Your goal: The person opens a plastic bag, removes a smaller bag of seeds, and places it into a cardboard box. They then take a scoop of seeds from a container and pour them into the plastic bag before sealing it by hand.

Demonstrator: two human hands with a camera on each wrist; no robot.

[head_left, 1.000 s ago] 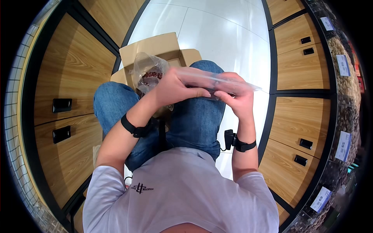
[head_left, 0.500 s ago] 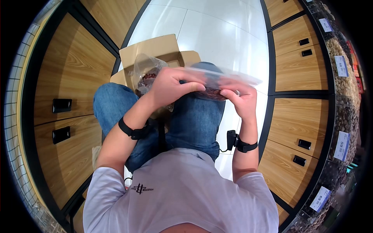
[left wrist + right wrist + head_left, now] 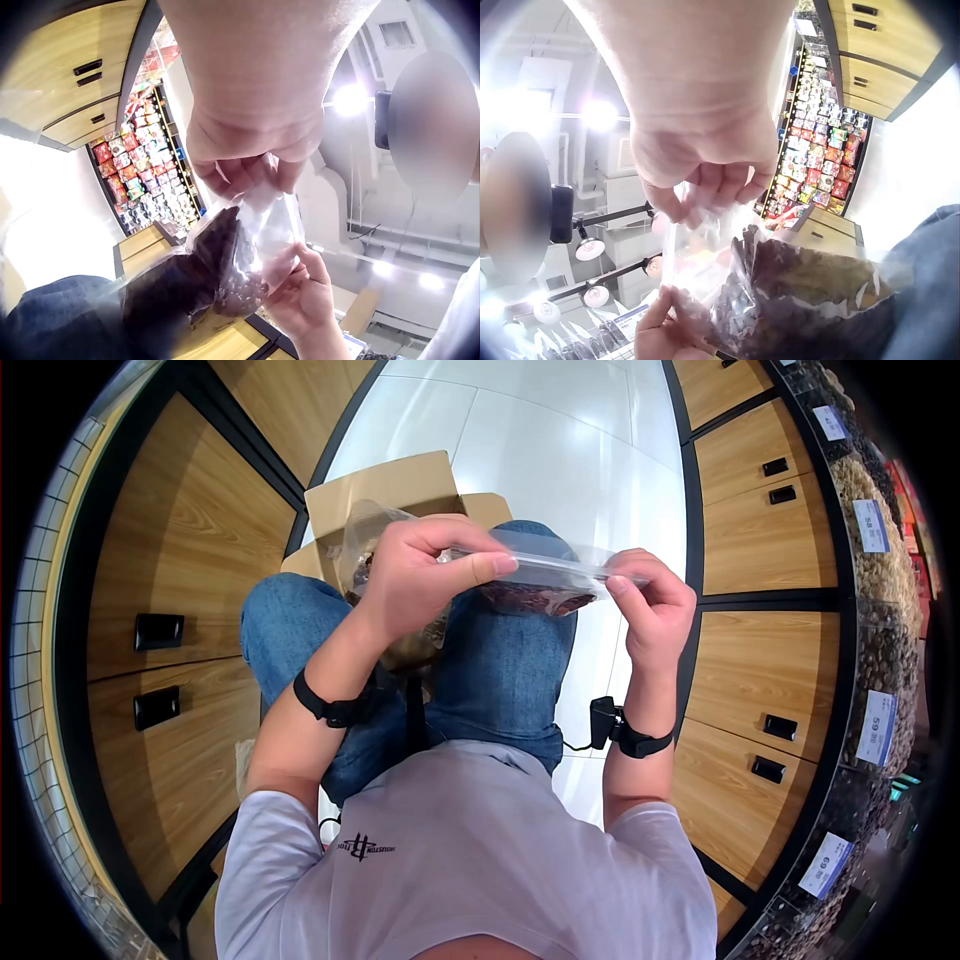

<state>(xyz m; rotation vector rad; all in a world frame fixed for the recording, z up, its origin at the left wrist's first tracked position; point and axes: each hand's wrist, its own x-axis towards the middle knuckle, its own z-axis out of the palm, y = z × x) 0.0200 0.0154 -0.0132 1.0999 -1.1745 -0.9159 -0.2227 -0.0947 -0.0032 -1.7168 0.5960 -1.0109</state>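
Observation:
A clear plastic bag (image 3: 540, 565) with dark reddish pieces (image 3: 535, 598) in its bottom hangs over the person's right knee. Its top edge, with a straight strip along it, stretches between both hands. The left hand (image 3: 425, 570) pinches one end of that edge, thumb on the near side. At the other end, the right hand (image 3: 655, 605) pinches it between thumb and curled fingers. Seen from the left wrist, the bag's dark contents (image 3: 240, 289) sag below the fingers. In the right wrist view the clear upper film (image 3: 705, 262) spans between the two hands.
Between the knees and the left cabinets stands an open cardboard box (image 3: 390, 480), with another clear bag (image 3: 362, 525) in it, partly behind the left hand. Wooden cabinets (image 3: 770, 660) flank both sides. Bins with price tags (image 3: 876, 727) run along the right. White tiled floor (image 3: 530, 450) lies ahead.
The hands have moved apart, left hand leftward and right hand rightward, drawing the bag's top edge out between them. The bag's dark reddish contents show more now.

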